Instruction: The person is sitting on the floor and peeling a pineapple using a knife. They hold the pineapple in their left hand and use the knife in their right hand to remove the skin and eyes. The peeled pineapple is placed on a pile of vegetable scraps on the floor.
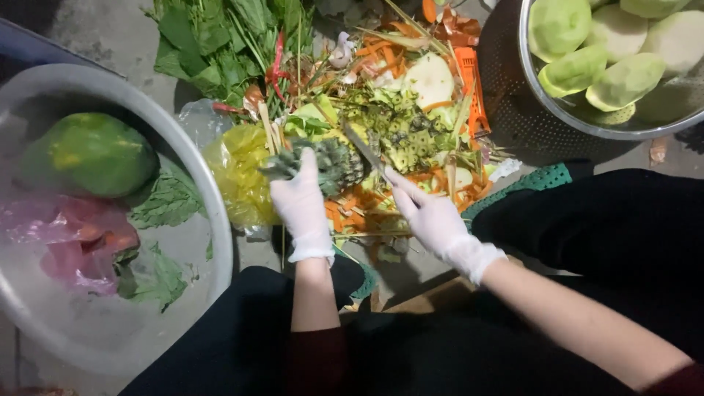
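My left hand [302, 205], in a white glove, grips a pineapple [339, 163] lying on its side over a heap of peelings. In my right hand [431, 218], also gloved in white, is a knife [365, 151] whose blade rests against the pineapple's far side. Strips of cut pineapple skin [402, 132] lie just beyond the blade.
A big metal basin [192, 161] at left holds a green papaya [91, 152], leaves and a pink bag. A metal colander [587, 125] at top right holds several peeled pale green fruits [623, 79]. Green leafy scraps [213, 44], carrot peelings [381, 51] and a yellow plastic bag [238, 176] cover the floor.
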